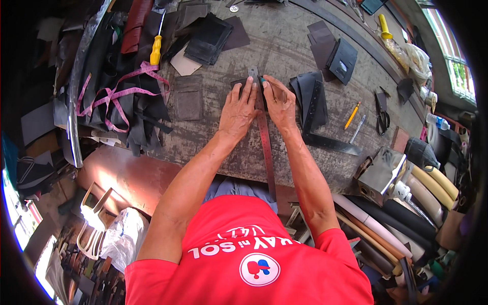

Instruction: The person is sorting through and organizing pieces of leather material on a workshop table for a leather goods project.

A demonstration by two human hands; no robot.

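Observation:
A long metal ruler (265,137) runs from under my fingers toward my body, over the table's near edge. My left hand (238,111) lies on the ruler's far part, fingers stretched and pressing down. Beside it, my right hand (280,104) has its fingers closed at the ruler's right edge. A small teal bit of a thin tool (263,80) shows at its fingertips; the rest of the tool is hidden. Under the hands and ruler is a dark flat piece (235,83), probably leather, mostly covered.
On the worn table (223,147) lie dark leather pieces (208,43), a black L-square (333,143), a yellow pencil (352,116), a clear pen (358,129) and scissors (382,119). To the left are a pink tape measure (119,94) and a yellow-handled screwdriver (156,50). Material rolls (401,223) stand right.

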